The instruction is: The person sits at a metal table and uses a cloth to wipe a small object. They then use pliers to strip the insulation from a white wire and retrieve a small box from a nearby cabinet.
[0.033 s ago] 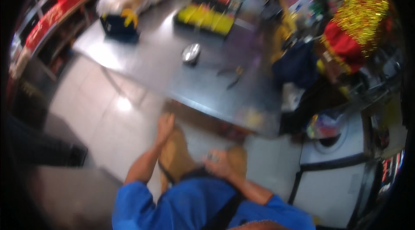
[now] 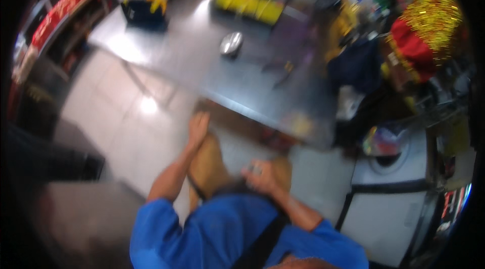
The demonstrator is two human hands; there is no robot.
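Observation:
My left hand [image 2: 199,125] rests by my left knee, its fingers stretched forward and nothing visible in it. My right hand [image 2: 261,177] lies in my lap near the right thigh with its fingers curled; a small greyish spot shows at them, too blurred to name. Both hands are apart from the metal table [image 2: 187,69] in front of me. On that table lie a shiny silver rounded object [image 2: 231,43] and, to its right, a dark tool like pliers [image 2: 282,72], smeared by motion.
A dark blue box [image 2: 145,15] with a yellow item stands at the table's far left. Farther back is a yellow-and-black case [image 2: 247,6]. Dark cloth [image 2: 356,67] and red-and-gold tinsel decorations [image 2: 432,26] crowd the right side. A white appliance [image 2: 389,168] stands at the lower right.
The view has tilted slightly, so the table and its items sit a little higher and farther right. Both hands keep nearly the same place.

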